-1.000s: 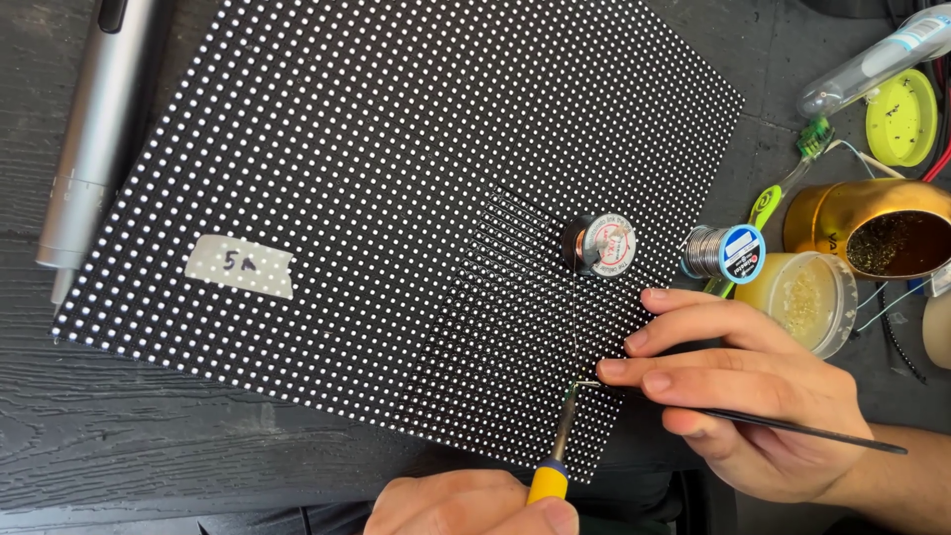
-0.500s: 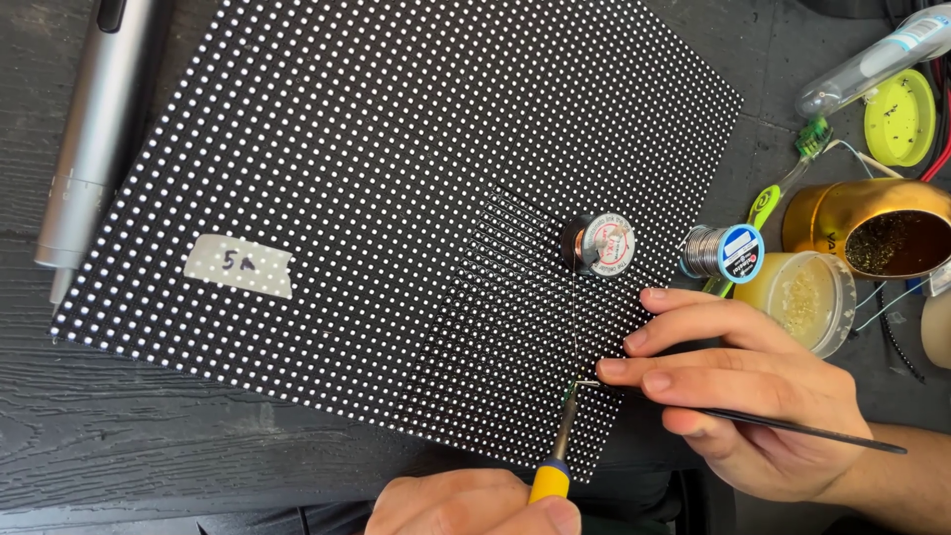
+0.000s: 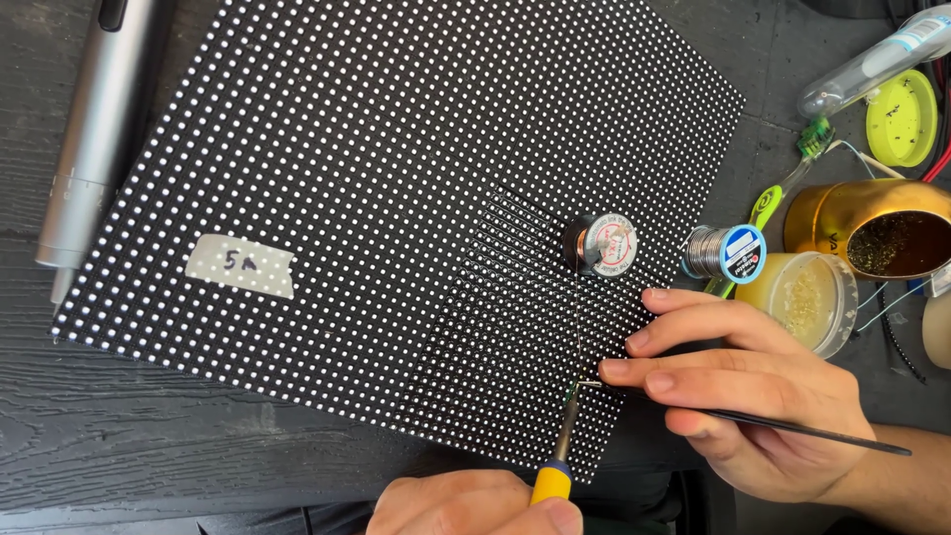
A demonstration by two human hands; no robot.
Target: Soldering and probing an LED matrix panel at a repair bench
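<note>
**Iron and tweezers unmoved at the panel's near edge**

Nothing is seen to have shifted over the last second. Nearest, the left hand (image 3: 475,503) is clenched on a yellow-handled iron (image 3: 557,466), its tip set on the panel (image 3: 396,178) by the near edge. Just beyond, the right hand (image 3: 743,396) pinches black tweezers (image 3: 792,428) at the same spot. Farther on, a spool (image 3: 602,244) stands on the panel; a second spool (image 3: 728,253) lies off its right edge.

Left hand (image 3: 475,503) sits low at the bottom edge, fingers curled into a closed grip. Right hand (image 3: 738,396) comes in from the right, palm down, fingers stretched leftward, pinching closed.
</note>
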